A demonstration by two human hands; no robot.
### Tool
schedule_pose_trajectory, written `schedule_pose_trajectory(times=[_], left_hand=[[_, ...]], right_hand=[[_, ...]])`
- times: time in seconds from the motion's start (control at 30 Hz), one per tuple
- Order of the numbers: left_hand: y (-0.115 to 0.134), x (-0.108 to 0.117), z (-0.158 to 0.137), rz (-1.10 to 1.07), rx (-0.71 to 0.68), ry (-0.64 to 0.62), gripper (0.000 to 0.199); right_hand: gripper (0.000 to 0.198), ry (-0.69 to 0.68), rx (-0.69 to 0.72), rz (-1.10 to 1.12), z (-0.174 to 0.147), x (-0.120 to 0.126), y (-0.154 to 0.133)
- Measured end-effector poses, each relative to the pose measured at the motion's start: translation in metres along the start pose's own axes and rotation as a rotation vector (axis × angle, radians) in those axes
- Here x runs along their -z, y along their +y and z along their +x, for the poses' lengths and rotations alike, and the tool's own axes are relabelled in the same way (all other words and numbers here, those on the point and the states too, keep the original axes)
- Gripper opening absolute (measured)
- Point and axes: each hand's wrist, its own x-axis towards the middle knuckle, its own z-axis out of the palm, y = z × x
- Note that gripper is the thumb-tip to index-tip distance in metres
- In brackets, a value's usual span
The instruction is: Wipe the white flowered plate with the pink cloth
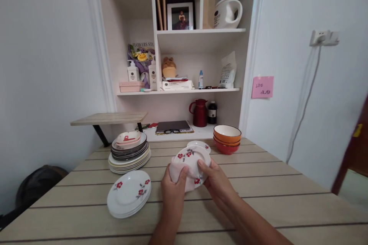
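A white plate with red flowers [198, 155] is held up, tilted, over the middle of the table. My left hand [174, 187] grips its left side through a pale pink cloth [177, 170], thumb on the front. On the right edge, my right hand [215, 180] closes round the rim with the thumb on the face. Behind it lies another flowered plate [201, 144], partly hidden. To the left of my hands is a small stack of matching flowered plates [128, 193].
At the back left stands a taller stack of plates [129, 160] topped by pink-rimmed dishes [128, 138]. Stacked orange and red bowls [227, 138] sit at the back right. Behind the table, a shelf holds a red jug [199, 113] and a dark laptop [173, 126]. A small raised board [109, 118] juts out at left.
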Motion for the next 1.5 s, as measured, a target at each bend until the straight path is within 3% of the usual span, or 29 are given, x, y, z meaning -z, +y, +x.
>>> schedule_pose_trajectory(times=[0.13,0.2,0.3,0.4,0.5,0.57,0.67,0.87,1.03,1.17,1.23,1.3,1.37,1.5], left_hand=[[-0.001,0.001,0.000,0.018,0.049,-0.040,0.045],[-0.005,0.002,0.001,0.074,0.005,-0.052,0.042],[-0.010,0.005,0.003,0.229,-0.211,-0.087,0.028],[-0.014,0.007,0.003,0.396,-0.457,-0.140,0.011],[-0.016,0.010,0.003,0.487,-0.573,-0.169,0.010],[-0.016,0.011,0.003,0.499,-0.584,-0.178,0.009],[-0.015,0.009,0.003,0.422,-0.493,-0.179,0.017],[-0.010,0.004,0.003,0.163,-0.158,-0.179,0.039],[-0.013,0.001,0.005,0.027,0.008,-0.144,0.050],[-0.017,0.003,0.008,0.006,0.066,-0.115,0.051],[-0.017,0.004,0.010,0.050,0.030,-0.080,0.048],[-0.016,0.006,0.010,0.130,-0.090,-0.063,0.040],[-0.016,0.007,0.009,0.235,-0.273,-0.085,0.030],[-0.019,0.009,0.009,0.456,-0.561,-0.148,0.010]], right_hand=[[0.050,-0.004,-0.031,-0.086,0.000,0.002,-0.006],[0.046,0.009,0.020,-0.238,0.001,0.006,-0.009],[0.047,0.065,0.350,-0.586,0.004,0.011,-0.016],[0.041,-0.018,0.675,-0.925,0.004,0.015,-0.023],[0.025,-0.169,0.769,-1.224,0.000,0.014,-0.027],[0.019,-0.176,0.750,-1.320,-0.003,0.013,-0.027],[0.012,-0.159,0.671,-1.260,-0.004,0.011,-0.027],[0.014,-0.102,0.464,-0.821,0.000,0.011,-0.027],[0.023,0.034,0.296,-0.365,0.000,0.009,-0.022],[0.027,0.011,0.180,-0.138,0.004,0.007,-0.007],[0.026,-0.021,0.157,-0.183,0.006,0.008,-0.003],[0.019,-0.014,0.253,-0.387,0.007,0.011,-0.006],[0.016,0.034,0.451,-0.656,0.006,0.013,-0.014],[0.037,-0.010,0.802,-1.069,-0.001,0.010,-0.025]])
